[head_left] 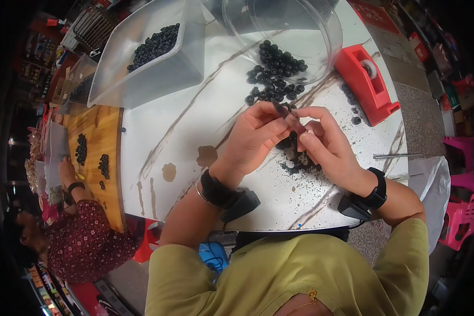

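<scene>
Over the white table, my two hands meet in front of the pile of small black round parts (282,66). My right hand (329,147) is closed, thumb and fingers pinching a slim reddish-brown tool (298,128) with a dark upper end. My left hand (253,139) is closed against the same spot, fingertips at the tool; what it pinches is mostly hidden, though something small and black shows between the hands. Below them lie black shavings (300,167) and crumbs, scattered over the tabletop. Each wrist wears a black strapped device.
A translucent bin (195,73) with many black parts stands far left, a clear round tub (329,58) at the back. On the right are a red tape dispenser (363,79) and a thin metal rod (397,156). At left, another person works at a wooden table (92,174).
</scene>
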Motion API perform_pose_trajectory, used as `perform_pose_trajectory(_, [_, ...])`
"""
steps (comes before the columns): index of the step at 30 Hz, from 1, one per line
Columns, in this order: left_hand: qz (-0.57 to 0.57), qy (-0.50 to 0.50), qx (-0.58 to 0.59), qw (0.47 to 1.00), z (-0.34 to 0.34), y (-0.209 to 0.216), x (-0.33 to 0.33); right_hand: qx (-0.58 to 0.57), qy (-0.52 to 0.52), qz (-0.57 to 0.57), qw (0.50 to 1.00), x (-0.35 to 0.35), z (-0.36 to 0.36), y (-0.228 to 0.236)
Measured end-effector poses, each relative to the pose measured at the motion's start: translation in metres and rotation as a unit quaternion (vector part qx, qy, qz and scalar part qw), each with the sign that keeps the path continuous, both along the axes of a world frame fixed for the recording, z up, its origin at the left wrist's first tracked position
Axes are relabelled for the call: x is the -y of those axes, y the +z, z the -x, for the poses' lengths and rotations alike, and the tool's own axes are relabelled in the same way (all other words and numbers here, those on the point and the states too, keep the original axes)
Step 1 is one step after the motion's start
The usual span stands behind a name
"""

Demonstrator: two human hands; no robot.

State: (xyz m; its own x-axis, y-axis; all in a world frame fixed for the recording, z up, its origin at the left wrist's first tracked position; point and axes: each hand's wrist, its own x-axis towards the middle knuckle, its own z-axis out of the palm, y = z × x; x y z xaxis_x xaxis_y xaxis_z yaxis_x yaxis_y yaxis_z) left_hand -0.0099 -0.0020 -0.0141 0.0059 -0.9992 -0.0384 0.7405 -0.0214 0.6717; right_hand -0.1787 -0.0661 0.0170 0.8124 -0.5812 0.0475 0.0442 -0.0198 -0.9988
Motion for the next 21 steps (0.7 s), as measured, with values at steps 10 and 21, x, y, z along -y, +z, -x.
perform_pose_trajectory(10, [0.047, 0.014, 0.005, 0.999, 0.0060, 0.0008, 0.0000, -0.024, 0.020, 0.054, 0.998, 0.0008, 0.0050, -0.0073])
perform_pose_trajectory(21, [0.055, -0.003, 0.023, 0.998, 0.0036, -0.0025, -0.0009, -0.006, 0.024, 0.052, 0.998, 0.0009, 0.0059, -0.0093])
